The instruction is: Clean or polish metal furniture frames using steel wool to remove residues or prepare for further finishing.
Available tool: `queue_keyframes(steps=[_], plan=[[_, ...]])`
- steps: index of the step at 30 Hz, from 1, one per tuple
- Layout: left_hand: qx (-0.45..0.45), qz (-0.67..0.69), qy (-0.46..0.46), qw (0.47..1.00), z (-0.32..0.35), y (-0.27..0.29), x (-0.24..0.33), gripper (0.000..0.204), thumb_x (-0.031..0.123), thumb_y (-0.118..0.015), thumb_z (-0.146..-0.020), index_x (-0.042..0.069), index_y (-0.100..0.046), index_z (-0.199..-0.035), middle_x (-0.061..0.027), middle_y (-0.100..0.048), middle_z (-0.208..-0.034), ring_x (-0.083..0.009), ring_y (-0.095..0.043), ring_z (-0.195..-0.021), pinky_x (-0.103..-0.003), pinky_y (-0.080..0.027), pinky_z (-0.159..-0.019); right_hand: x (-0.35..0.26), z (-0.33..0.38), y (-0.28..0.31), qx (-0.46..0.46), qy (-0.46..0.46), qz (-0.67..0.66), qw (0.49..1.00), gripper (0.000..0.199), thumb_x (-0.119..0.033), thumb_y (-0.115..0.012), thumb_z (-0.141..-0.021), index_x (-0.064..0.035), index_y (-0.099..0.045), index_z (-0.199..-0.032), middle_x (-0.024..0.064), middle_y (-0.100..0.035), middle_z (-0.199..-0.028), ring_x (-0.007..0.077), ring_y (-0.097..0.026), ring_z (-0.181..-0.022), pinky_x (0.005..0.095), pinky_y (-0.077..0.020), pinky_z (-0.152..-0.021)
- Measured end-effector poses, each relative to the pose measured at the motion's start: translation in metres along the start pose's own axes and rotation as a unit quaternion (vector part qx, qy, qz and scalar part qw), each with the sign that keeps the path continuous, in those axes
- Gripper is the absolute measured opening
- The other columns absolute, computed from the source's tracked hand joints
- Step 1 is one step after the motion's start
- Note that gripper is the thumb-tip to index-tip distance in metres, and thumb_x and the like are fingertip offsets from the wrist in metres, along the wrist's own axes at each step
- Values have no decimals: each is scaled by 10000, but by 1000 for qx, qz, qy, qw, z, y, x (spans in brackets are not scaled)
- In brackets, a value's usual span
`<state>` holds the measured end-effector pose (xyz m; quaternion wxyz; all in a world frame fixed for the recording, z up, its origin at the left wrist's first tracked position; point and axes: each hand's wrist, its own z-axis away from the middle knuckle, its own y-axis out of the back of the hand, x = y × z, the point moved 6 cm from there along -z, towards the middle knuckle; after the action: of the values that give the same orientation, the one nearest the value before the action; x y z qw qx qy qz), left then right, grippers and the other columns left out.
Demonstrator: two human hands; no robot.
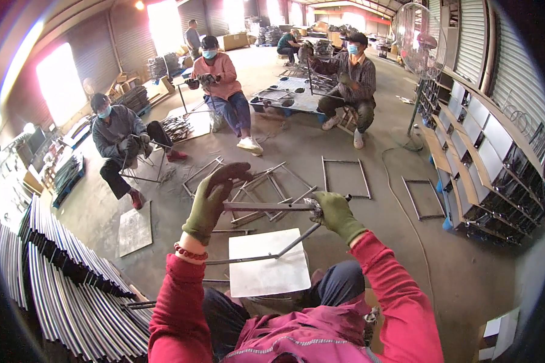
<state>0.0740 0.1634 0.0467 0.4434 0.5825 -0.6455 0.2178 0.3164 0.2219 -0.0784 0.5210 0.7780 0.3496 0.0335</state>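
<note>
My olive-gloved right hand (338, 216) clasps crumpled grey wadding (313, 209) against the grey metal-tube frame (266, 207); I'd brace it with the loosely spread left hand (208, 203).

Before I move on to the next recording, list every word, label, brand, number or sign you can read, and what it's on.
None can be read.
Metal frame and white board: no lettering visible.
Cardboard box and standing fan in the background: any markings are too small or blurred to read.
</note>
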Motion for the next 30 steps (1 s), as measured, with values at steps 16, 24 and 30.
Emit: queue_keyframes(steps=[16,24,30], plan=[[59,-12,-14,998,-3,1,-24,358,59,-431,-839,41,-534,-1182,-47,-646,-960,-83,-520,-695,-237,-445,-670,1,-14,-22,163,53,66,983,436,-140,-669,-649,-79,-556,-1065,138,-607,-913,325,-578,-851,415,-458,-737],[112,-129,-66,983,-28,-30,-17,291,77,-497,-799,30,-583,-1074,-134,-655,-905,-227,-633,-830,-312,-480,-747,-105,-52,-7,204,112,-112,966,381,-158,-667,-676,-58,-559,-1028,160,-592,-910,333,-563,-858,417,-442,-726],[91,-46,-111,989,-2,14,-12,298,102,-459,-826,23,-581,-1087,-104,-662,-912,-180,-619,-768,-294,-478,-712,56,-6,-31,94,-36,-35,994,365,-163,-678,-652,-47,-596,-988,140,-603,-930,310,-582,-845,410,-449,-718]])
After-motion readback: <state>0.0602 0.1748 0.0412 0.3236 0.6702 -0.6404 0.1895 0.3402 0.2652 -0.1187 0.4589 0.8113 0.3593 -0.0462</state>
